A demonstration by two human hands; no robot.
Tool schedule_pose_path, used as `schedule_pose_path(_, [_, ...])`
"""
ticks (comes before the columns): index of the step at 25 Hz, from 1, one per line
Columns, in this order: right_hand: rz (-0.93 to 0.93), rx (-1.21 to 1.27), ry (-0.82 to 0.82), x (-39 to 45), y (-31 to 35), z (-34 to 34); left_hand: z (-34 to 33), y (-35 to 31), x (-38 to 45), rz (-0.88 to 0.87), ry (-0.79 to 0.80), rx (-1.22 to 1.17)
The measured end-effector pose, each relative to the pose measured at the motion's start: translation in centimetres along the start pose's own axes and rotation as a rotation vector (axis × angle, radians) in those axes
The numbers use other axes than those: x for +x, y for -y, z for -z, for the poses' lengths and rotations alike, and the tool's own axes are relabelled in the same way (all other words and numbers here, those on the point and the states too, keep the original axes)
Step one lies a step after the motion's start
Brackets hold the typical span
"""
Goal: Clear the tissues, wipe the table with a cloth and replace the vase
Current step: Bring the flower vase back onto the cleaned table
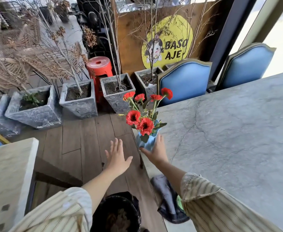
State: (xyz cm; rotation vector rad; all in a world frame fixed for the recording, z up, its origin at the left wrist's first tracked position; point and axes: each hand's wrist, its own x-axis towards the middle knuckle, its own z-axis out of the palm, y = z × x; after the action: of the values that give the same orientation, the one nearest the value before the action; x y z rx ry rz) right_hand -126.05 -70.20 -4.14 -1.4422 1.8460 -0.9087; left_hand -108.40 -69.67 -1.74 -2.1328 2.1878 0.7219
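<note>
Vase, a small blue one with a wavy rim, is standing at the near left corner of the grey stone desk, right by the edge. Red flowers on green stems are rising from it, some leaning out past the desk edge. The right hand is wrapping around the vase's lower right side, thumb pointing across the front of the base and fingers curling behind; the palm is pressing against the blue wall. The left hand is hanging in the air over the wooden floor, well left of the vase, flat and spread, fingers apart, gripping nothing. Both forearms are coming out of striped sleeves. A dark grey cloth is lying crumpled on the near edge of the desk, partly under the right sleeve. A black bin is sitting on the floor below, between the arms. Two blue chairs are standing along the far side of the desk.
</note>
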Motion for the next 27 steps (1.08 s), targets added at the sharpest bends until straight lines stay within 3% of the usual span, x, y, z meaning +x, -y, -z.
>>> schedule_pose_path(4, [0.031, 0.03, 0.052, -2.3, 2.5, -1.1, 0.7, 2.3, -2.7, 0.035, 0.017, 0.005])
schedule_pose_path(11, [0.166, 0.025, 0.201, -10.3, 10.0, -6.6, 1.9, 13.5, -12.6, 0.174, -0.049, 0.043])
schedule_pose_path(18, [0.273, 0.098, 0.344, -24.0, 17.2, -14.8, 2.6, 26.8, -27.6, 0.275, -0.27, -0.036])
schedule_pose_path(27, [0.359, 0.149, 0.51, -42.7, 23.7, -24.1, 1.7, 38.7, -47.9, 0.493, -0.253, -0.02])
